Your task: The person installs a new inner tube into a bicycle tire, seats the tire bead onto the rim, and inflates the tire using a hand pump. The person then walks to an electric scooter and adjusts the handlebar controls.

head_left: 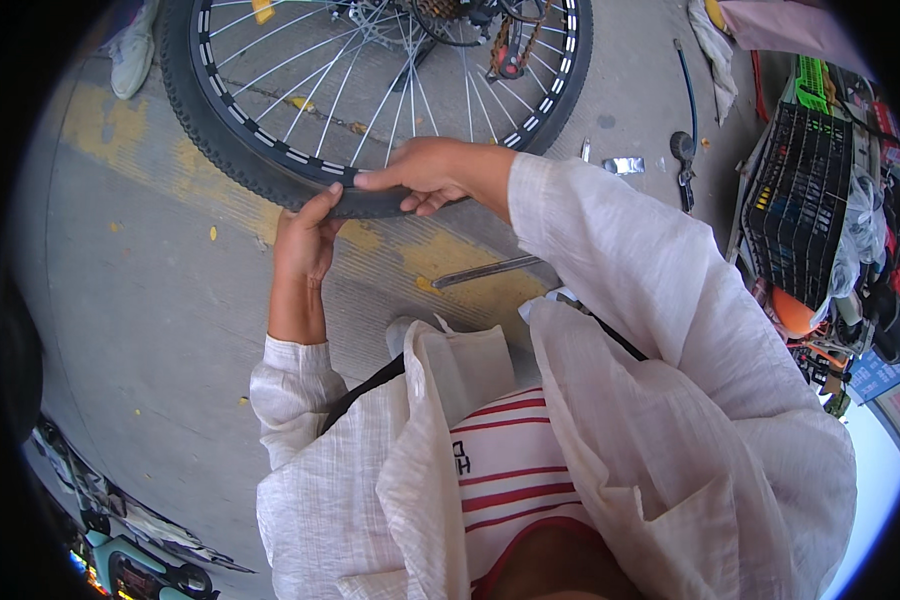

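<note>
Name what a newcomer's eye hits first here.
Probably the big bicycle wheel at top centre, with the left hand and right hand together on its tyre's near edge. Next, the loose white shirt filling the lower middle, open over a red-striped top. Then the black basket at upper right.
</note>
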